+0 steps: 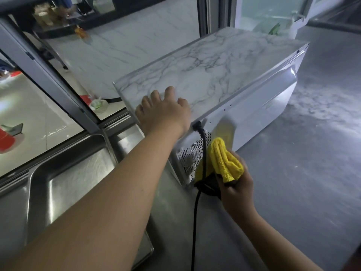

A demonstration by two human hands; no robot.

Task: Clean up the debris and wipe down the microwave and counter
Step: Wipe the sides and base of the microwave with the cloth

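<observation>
Steel sink beside metal-framed window; pale marble floor outside.

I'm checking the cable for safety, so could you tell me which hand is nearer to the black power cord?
Right. The right hand, gripping the yellow cloth, sits right beside the black power cord behind the microwave. The left hand rests on the microwave's marble-patterned top, above the cord's plug.

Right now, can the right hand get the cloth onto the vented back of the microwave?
Probably yes: the right hand holds the yellow cloth beside the microwave's vents; only the black cord hangs between them.

Microwave on counter, right of sink
</observation>
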